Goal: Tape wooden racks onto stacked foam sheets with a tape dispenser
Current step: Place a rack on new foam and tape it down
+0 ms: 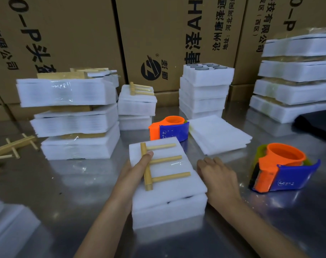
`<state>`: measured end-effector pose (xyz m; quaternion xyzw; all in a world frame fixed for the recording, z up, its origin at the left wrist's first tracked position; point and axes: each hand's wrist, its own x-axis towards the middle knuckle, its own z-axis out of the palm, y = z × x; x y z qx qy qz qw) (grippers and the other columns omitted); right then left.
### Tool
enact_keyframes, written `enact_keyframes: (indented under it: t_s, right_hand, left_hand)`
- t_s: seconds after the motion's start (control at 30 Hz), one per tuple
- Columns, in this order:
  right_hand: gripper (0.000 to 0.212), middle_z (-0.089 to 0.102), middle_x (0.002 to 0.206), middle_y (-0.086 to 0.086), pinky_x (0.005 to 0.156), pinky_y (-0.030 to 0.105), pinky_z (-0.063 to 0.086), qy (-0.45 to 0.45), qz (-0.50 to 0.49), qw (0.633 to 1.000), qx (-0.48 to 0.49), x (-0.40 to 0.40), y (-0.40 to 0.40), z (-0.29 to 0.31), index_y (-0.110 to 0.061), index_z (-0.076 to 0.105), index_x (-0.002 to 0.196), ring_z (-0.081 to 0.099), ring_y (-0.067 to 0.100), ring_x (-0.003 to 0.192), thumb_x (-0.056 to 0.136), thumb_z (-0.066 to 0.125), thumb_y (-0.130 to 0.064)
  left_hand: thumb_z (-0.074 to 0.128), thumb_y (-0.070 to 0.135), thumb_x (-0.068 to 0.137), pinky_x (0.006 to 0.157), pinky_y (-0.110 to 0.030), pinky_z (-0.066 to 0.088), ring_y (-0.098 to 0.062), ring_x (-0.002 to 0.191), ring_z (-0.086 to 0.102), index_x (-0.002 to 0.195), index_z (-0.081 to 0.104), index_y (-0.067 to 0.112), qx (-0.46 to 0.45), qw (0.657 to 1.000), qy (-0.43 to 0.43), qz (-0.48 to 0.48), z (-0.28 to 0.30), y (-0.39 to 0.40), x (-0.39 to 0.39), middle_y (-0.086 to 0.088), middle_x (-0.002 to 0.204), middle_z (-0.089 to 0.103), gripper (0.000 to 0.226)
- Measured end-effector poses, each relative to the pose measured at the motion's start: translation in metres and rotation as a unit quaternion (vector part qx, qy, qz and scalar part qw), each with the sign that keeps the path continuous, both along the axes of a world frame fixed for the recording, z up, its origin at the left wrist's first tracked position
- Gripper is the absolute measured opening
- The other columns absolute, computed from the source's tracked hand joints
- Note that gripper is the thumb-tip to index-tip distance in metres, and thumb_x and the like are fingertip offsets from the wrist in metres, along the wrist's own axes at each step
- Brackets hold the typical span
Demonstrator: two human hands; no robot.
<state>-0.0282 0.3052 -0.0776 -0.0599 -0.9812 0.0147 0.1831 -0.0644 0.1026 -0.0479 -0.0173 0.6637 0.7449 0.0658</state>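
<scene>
A stack of white foam sheets (169, 198) lies in front of me on the steel table. On top rests a wooden rack (158, 164) with three pegs pointing right. My left hand (134, 174) grips the stack's left edge, its thumb pressing the rack's spine. My right hand (218, 175) lies flat beside the stack's right side, fingers apart, holding nothing. An orange and blue tape dispenser (281, 170) stands to the right of that hand. A second tape dispenser (169, 129) stands just behind the stack.
Taped foam bundles (74, 116) are piled at the left, with more foam stacks (203, 90) behind and at the right (296, 75). Loose foam sheets (218, 135) lie centre right. Spare wooden racks (11, 148) lie far left. Cardboard boxes (158, 34) wall off the back.
</scene>
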Motion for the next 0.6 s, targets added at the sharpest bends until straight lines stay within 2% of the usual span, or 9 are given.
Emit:
enact_keyframes:
  t_s: [0.07, 0.13, 0.23, 0.3, 0.37, 0.4, 0.47, 0.53, 0.6]
  right_hand:
    - [0.007, 0.056, 0.100, -0.005, 0.072, 0.029, 0.035, 0.002, -0.014, 1.000, 0.022, 0.003, -0.005, 0.000, -0.024, 0.050, 0.093, 0.053, 0.018, 0.100, 0.089, 0.049, -0.018]
    - [0.007, 0.059, 0.098, -0.005, 0.074, 0.030, 0.039, 0.020, -0.022, 0.999, 0.025, 0.005, -0.011, 0.001, -0.023, 0.051, 0.097, 0.056, 0.018, 0.097, 0.090, 0.051, -0.020]
    - [0.010, 0.061, 0.084, -0.004, 0.064, 0.031, 0.040, 0.068, 0.001, 0.998, -0.017, 0.009, -0.014, 0.006, -0.021, 0.053, 0.090, 0.059, 0.019, 0.082, 0.085, 0.062, -0.023]
    - [0.012, 0.058, 0.083, -0.008, 0.062, 0.029, 0.037, 0.086, 0.035, 0.994, -0.061, 0.011, -0.013, 0.004, -0.025, 0.049, 0.087, 0.056, 0.014, 0.081, 0.085, 0.061, -0.027]
    - [0.010, 0.056, 0.081, -0.011, 0.062, 0.028, 0.042, 0.079, 0.083, 0.978, -0.174, 0.013, -0.018, 0.004, -0.027, 0.047, 0.084, 0.054, 0.009, 0.078, 0.085, 0.057, -0.028]
    - [0.007, 0.056, 0.078, -0.011, 0.063, 0.027, 0.045, 0.084, 0.100, 0.947, -0.292, 0.013, -0.025, 0.007, -0.027, 0.050, 0.083, 0.054, 0.009, 0.075, 0.084, 0.057, -0.027]
    - [0.008, 0.063, 0.077, -0.011, 0.069, 0.026, 0.047, 0.139, 0.101, 0.843, -0.509, 0.008, -0.036, 0.014, -0.022, 0.059, 0.086, 0.060, 0.016, 0.076, 0.086, 0.061, -0.014]
    - [0.013, 0.072, 0.081, -0.005, 0.072, 0.025, 0.052, 0.176, 0.076, 0.770, -0.609, 0.007, -0.044, 0.025, -0.017, 0.069, 0.087, 0.069, 0.021, 0.083, 0.089, 0.064, -0.006]
    - [0.014, 0.076, 0.089, -0.004, 0.072, 0.027, 0.057, 0.097, 0.078, 0.703, -0.700, 0.008, -0.050, 0.040, -0.022, 0.074, 0.095, 0.072, 0.017, 0.087, 0.093, 0.063, -0.030]
  left_hand:
    - [0.069, 0.042, 0.088, 0.075, -0.036, 0.061, -0.016, 0.085, 0.075, 0.113, 0.069, 0.028, 0.024, 1.000, 0.008, -0.004, 0.001, 0.001, 0.005, 0.005, 0.097, 0.077, 0.029]
    - [0.072, 0.042, 0.085, 0.083, -0.041, 0.060, -0.015, 0.090, 0.074, 0.116, 0.066, 0.032, 0.043, 0.999, 0.033, -0.009, 0.003, 0.001, 0.010, 0.007, 0.102, 0.076, 0.033]
    - [0.078, 0.043, 0.079, 0.084, -0.038, 0.058, -0.009, 0.095, 0.072, 0.117, 0.063, 0.039, 0.038, 0.995, 0.093, -0.016, 0.007, -0.002, 0.011, 0.013, 0.106, 0.074, 0.041]
    - [0.081, 0.045, 0.073, 0.078, -0.034, 0.059, -0.008, 0.093, 0.072, 0.112, 0.063, 0.044, 0.039, 0.994, 0.104, -0.019, 0.011, -0.008, 0.009, 0.015, 0.105, 0.073, 0.043]
    - [0.083, 0.045, 0.069, 0.069, -0.030, 0.060, -0.011, 0.092, 0.073, 0.110, 0.064, 0.044, 0.060, 0.993, 0.098, -0.029, 0.014, -0.019, 0.006, 0.012, 0.105, 0.074, 0.045]
    - [0.083, 0.043, 0.069, 0.066, -0.030, 0.060, -0.015, 0.093, 0.074, 0.111, 0.066, 0.043, 0.077, 0.992, 0.090, -0.035, 0.015, -0.026, 0.004, 0.009, 0.106, 0.075, 0.046]
    - [0.082, 0.042, 0.069, 0.066, -0.034, 0.060, -0.020, 0.096, 0.074, 0.114, 0.067, 0.040, 0.108, 0.991, 0.063, -0.042, 0.017, -0.037, -0.001, 0.003, 0.108, 0.075, 0.047]
    - [0.079, 0.041, 0.073, 0.076, -0.043, 0.060, -0.025, 0.102, 0.072, 0.116, 0.067, 0.037, 0.146, 0.987, 0.039, -0.048, 0.018, -0.043, -0.004, -0.002, 0.114, 0.073, 0.045]
    - [0.078, 0.039, 0.076, 0.080, -0.045, 0.059, -0.027, 0.105, 0.071, 0.118, 0.067, 0.037, 0.177, 0.982, 0.044, -0.043, 0.018, -0.047, -0.006, -0.002, 0.116, 0.072, 0.043]
